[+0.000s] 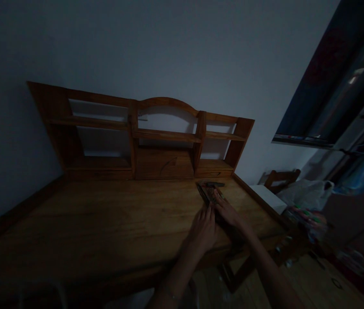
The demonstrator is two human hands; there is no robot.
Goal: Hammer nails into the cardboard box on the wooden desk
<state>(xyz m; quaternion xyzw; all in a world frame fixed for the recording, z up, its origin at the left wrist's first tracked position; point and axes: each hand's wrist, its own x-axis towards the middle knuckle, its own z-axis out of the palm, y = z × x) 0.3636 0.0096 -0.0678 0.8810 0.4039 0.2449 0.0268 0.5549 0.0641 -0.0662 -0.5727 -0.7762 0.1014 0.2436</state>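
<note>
Dim room on my feed. Wooden surface (120, 214), hutch (165, 165) at its back; window (313, 86) and white bag (310, 193) right of hutch. Patterned item (205, 190) before hutch's right section. Left hand (204, 223) half-curled, right hand (226, 211) flatter, both touching it; can't tell grip.

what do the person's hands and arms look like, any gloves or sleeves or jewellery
The left hand and right hand are bare, with no gloves. The left forearm and right forearm show no sleeves in the visible part. A thin mark, perhaps a bracelet, crosses the left forearm near the bottom edge; it is too dim to be sure. No rings can be made out.
</note>
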